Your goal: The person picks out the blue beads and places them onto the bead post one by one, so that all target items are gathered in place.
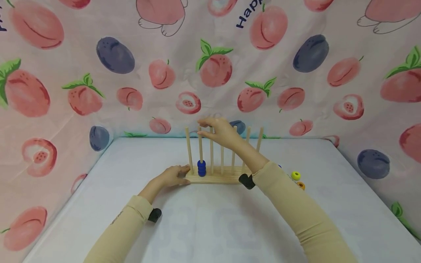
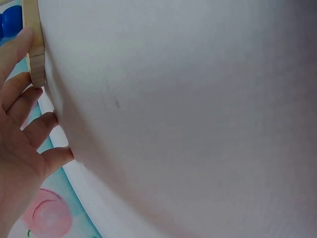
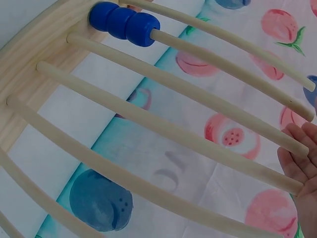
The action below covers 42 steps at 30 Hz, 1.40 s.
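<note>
Our left hand (image 1: 171,176) grips the base (image 1: 213,179) at nine o'clock, which should steady the pegs (image 1: 212,153) near our half-open, empty right hand (image 1: 223,134).

Pale pink fabric backdrop (image 1: 184,47) behind and beside a white bench (image 1: 200,226), printed peaches (image 1: 268,29), dark blue plums (image 1: 115,55), navy "Happy" lettering (image 1: 247,15)

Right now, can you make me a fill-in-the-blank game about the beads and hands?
The stacked beads are colored ____.
That stack has ____ beads.
From the person's left, they sit on the ____ rod.
The person's ____ hand grips the wooden base.

Missing words: blue; three; second; left.
</note>
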{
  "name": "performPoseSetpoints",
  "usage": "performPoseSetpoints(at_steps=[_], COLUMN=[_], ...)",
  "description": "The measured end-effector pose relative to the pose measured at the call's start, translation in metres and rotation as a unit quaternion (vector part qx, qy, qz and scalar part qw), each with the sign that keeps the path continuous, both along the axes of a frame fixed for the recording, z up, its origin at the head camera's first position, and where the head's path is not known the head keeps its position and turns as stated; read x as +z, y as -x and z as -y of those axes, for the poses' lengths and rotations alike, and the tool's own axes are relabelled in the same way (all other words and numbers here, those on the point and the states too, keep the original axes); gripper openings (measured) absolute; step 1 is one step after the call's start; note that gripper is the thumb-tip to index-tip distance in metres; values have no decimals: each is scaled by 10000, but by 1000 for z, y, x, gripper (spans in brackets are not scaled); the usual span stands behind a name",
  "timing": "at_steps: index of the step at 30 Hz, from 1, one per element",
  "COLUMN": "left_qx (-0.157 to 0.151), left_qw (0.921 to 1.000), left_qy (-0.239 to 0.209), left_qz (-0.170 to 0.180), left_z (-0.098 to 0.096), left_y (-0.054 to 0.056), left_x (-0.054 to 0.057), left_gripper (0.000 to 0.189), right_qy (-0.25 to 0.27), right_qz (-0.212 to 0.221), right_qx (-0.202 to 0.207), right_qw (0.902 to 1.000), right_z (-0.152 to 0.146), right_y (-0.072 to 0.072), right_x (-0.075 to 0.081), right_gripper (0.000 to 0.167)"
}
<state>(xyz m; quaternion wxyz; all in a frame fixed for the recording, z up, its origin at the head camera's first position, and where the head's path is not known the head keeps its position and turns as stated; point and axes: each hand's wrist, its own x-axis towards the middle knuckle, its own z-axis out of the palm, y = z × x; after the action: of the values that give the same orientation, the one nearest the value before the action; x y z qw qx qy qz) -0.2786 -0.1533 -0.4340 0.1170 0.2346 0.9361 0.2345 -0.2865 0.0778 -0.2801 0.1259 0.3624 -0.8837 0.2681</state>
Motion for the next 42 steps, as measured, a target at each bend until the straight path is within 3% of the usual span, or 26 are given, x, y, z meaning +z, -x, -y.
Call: performPoseSetpoints(at_steps=[16, 32, 42], left_qx=[-47, -7, 60], left_qw=[9999, 10000, 9999], left_qy=[88, 5, -75], left_qz=[-37, -30, 133], left_z=[-5, -1, -3], left_y=[2, 0, -3], left_x=[4, 6, 1], left_gripper=[61, 61, 63], right_qy=[-61, 11, 229], right_qz=[23, -35, 143], right_qx=[50, 466, 458], right_qw=[10000, 9989, 9986], right_z=[-4, -4, -8], right_y=[4, 6, -3], right_x=[1, 9, 17], right_gripper=[40, 37, 32])
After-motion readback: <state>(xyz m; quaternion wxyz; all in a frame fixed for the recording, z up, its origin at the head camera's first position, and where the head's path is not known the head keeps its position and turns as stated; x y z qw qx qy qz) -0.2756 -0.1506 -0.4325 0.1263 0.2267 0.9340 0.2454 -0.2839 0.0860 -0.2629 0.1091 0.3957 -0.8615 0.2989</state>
